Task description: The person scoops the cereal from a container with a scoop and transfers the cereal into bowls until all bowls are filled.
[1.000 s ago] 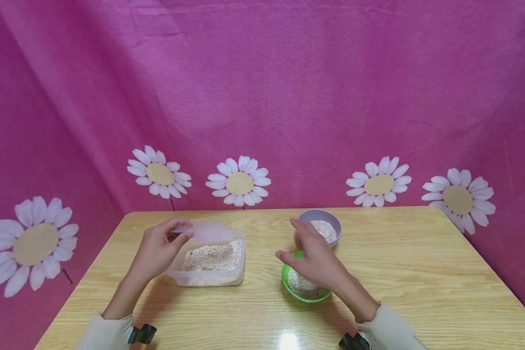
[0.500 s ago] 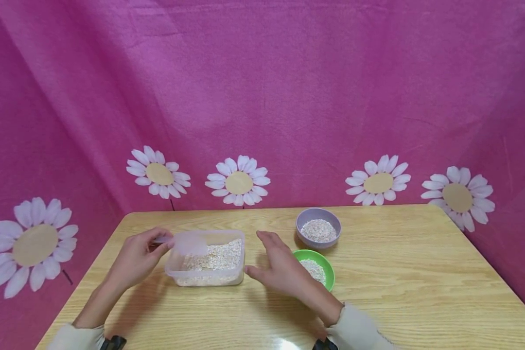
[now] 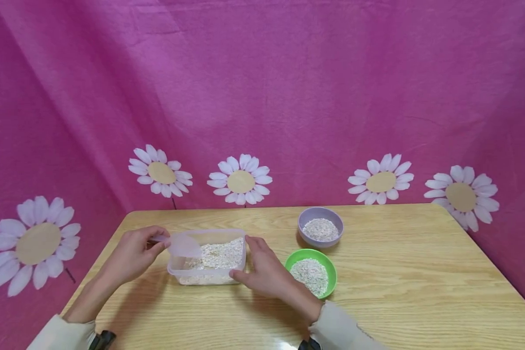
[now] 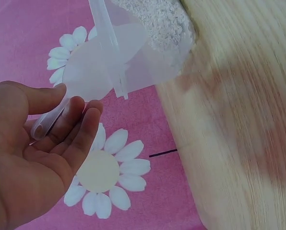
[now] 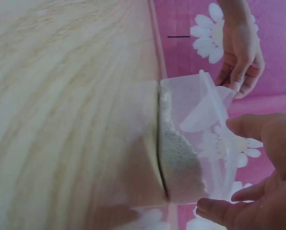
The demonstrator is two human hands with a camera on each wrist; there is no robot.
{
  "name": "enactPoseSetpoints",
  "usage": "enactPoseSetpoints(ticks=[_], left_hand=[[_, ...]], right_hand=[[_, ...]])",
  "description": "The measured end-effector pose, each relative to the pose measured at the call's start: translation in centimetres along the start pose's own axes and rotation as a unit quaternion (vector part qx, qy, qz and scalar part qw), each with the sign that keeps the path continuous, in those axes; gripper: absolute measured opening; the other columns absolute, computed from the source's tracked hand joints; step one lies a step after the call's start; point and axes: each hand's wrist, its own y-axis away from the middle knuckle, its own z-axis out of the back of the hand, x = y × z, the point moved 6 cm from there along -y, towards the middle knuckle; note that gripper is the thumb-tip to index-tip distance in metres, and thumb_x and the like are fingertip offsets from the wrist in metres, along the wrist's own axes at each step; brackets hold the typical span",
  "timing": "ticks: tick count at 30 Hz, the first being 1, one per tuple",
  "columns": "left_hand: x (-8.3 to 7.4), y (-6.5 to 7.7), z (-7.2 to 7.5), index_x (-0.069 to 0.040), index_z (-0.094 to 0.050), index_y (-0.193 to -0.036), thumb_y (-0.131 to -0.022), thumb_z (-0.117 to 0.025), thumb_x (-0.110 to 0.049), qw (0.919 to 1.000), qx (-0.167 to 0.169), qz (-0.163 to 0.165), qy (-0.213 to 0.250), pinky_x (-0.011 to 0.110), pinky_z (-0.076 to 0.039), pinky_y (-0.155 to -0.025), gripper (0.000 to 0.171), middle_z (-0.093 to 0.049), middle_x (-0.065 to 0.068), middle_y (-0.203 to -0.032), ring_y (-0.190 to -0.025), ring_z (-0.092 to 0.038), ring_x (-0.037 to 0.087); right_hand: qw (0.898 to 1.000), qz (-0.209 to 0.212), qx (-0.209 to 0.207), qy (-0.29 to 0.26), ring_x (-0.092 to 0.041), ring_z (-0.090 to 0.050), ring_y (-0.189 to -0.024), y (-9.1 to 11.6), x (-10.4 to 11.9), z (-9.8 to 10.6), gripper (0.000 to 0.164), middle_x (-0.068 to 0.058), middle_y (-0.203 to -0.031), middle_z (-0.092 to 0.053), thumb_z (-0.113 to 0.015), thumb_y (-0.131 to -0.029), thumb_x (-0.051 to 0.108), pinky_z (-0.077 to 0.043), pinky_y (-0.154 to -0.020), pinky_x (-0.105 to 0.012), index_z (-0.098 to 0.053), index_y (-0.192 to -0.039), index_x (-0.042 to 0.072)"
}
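Observation:
In the head view my left hand (image 3: pixel 129 255) pinches the handle of a translucent, paddle-shaped plastic scoop (image 3: pixel 184 245). The scoop's rounded blade slants down over the left part of a clear rectangular plastic container (image 3: pixel 218 233). Oat flakes (image 3: pixel 222 253) fill the container partway, piled higher at its right. The left wrist view shows the scoop's handle end (image 4: pixel 41 130), with a hole in it, between thumb and fingers. My right hand (image 3: pixel 269 272) holds the container's right end, thumb at the front corner and fingers along the side; the right wrist view shows its thumb (image 5: pixel 244 125) at the rim.
A green bowl (image 3: pixel 331 272) of flakes stands just right of my right forearm. Behind it is a purple bowl (image 3: pixel 304 235), also with flakes. The wooden table (image 3: pixel 420 282) ends at a pink cloth (image 3: pixel 306 97) printed with daisies.
My right hand has moved left from above the green bowl to the container's right end. My left hand has moved left and slightly down with the scoop, its blade lowered into the container's opening.

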Motion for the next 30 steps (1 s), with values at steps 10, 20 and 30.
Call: enactPoseSetpoints(ticks=[10,20,30], left_hand=[[-0.2,-0.2,-0.7,-0.006,-0.076,-0.102,-0.097,-0.077,-0.006,0.9999,0.015,-0.003,0.001,0.032,-0.060,-0.075,0.005,-0.079,0.004,-0.093,-0.085,-0.076,0.018],[-1.2,0.0,-2.7,-0.002,-0.076,-0.100,-0.094,-0.079,-0.003,0.9995,0.013,-0.005,0.028,0.024,-0.056,-0.067,0.007,-0.079,0.003,-0.089,-0.077,-0.069,0.008],[-2.4,-0.5,-6.5,-0.001,-0.077,-0.106,-0.099,-0.075,-0.005,0.9949,0.038,0.040,0.084,0.024,-0.055,-0.069,0.008,-0.078,0.005,-0.089,-0.082,-0.072,0.013]], right_hand=[[1.000,0.013,-0.005,-0.002,-0.033,-0.060,-0.128,-0.3,-0.5,-0.5,0.093,-0.022,-0.144,-0.059,-0.082,-0.093,0.035,-0.047,-0.116,-0.053,-0.037,-0.159,-0.011],[1.000,0.004,0.007,-0.023,-0.038,-0.058,-0.141,-0.3,-0.6,-0.7,0.091,-0.024,-0.153,-0.054,-0.081,-0.095,0.031,-0.043,-0.122,-0.053,-0.034,-0.162,-0.009],[1.000,0.007,-0.001,-0.023,-0.037,-0.058,-0.140,-0.4,-0.7,-0.8,0.088,-0.023,-0.152,-0.056,-0.082,-0.095,0.030,-0.045,-0.121,-0.051,-0.037,-0.161,-0.007]])
